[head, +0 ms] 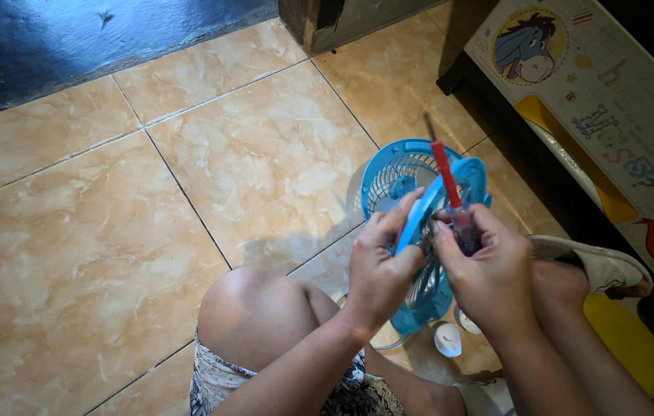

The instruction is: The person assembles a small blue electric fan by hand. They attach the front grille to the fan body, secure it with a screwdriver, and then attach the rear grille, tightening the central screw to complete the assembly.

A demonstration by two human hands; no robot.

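**Small fan braced for screwdriver work**

Left hand (377, 270) clamped on blue fan (419, 200), steadying it upright above tiled floor (111, 231); right hand (488, 270) closed around red-shafted screwdriver (450, 192), near fan's edge, right of bare knee (254, 308).

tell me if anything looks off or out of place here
The blue fan is partly apart: the left hand holds a loose blue piece beside its grille, the right hand holds a red screwdriver. Nothing spilled.

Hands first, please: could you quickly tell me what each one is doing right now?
Left hand: closed on the blue fan's grille.
Right hand: closed on a red-shafted screwdriver.
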